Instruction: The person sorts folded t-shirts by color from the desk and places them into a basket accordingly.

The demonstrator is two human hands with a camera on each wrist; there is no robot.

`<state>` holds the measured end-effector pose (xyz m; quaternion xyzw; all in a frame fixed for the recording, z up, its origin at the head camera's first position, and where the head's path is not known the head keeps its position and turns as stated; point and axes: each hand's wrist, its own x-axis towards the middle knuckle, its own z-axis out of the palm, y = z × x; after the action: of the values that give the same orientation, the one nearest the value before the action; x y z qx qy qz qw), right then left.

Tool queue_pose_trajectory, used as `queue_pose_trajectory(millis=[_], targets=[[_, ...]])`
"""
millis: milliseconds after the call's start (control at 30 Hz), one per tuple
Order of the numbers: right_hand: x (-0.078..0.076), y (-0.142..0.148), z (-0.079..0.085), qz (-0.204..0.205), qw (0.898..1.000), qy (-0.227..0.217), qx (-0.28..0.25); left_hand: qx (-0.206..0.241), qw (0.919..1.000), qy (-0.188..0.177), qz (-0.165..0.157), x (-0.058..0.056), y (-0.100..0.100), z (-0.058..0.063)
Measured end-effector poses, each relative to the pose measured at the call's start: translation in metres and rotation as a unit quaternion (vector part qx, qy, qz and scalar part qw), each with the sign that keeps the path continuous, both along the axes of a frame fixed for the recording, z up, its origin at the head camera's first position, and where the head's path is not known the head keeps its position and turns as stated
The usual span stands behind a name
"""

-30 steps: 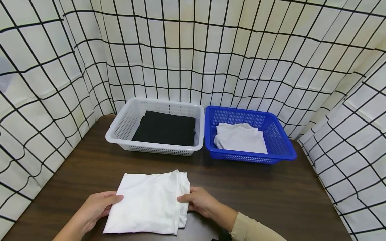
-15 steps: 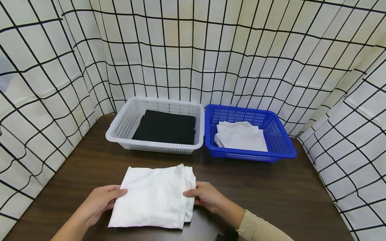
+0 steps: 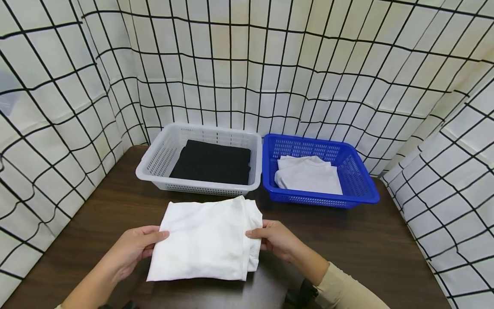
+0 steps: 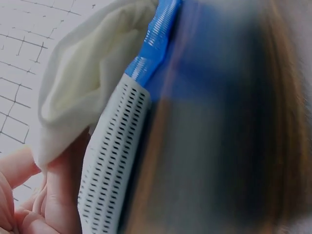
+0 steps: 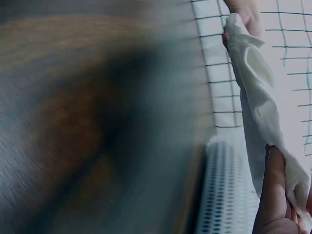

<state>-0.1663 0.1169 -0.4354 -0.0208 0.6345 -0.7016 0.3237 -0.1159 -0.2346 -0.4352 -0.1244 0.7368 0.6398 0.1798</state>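
A folded white cloth [image 3: 198, 242] hangs between my two hands over the table, in front of the baskets. My left hand [image 3: 133, 246] pinches its left edge, thumb on top and fingers beneath. At the right edge, my right hand [image 3: 279, 238] pinches the layered folds in the same way. The left wrist view shows the cloth [image 4: 78, 73] with its layers gaping above the fingers [image 4: 63, 190]. From the right wrist, the cloth [image 5: 263, 97] appears nearly edge-on, stretching between both hands.
Behind the cloth stands a white basket [image 3: 200, 189] with folded black fabric [image 3: 212, 163] inside. Beside it, a blue basket [image 3: 320, 200] holds folded white fabric [image 3: 308, 176]. White curtains with a black grid [image 3: 239, 64] surround the dark wooden table [image 3: 366, 257].
Both hands have carried the folded white cloth away from the body and to the right, closer to the baskets. The grips look unchanged. The baskets have stayed in place.
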Motion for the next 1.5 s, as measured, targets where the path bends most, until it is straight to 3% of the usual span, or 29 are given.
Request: queue_pose_trajectory(millis=[467,833,1033,1500], targets=[[-0.010,0.025,0.026,-0.004,1.000,0.017,0.013,0.013,0.9993,0.033,0.007,-0.016,0.023,0.028],[-0.020,0.051,0.044,-0.007,1.000,0.022,0.017,0.032,0.9982,0.048,-0.015,-0.030,0.046,0.044],[-0.025,0.065,0.052,-0.015,1.000,0.020,0.017,0.011,0.9987,0.048,-0.011,-0.041,0.061,0.054],[-0.044,0.086,0.075,-0.018,0.999,0.027,0.042,-0.024,0.9972,0.062,-0.034,-0.071,0.086,0.077]])
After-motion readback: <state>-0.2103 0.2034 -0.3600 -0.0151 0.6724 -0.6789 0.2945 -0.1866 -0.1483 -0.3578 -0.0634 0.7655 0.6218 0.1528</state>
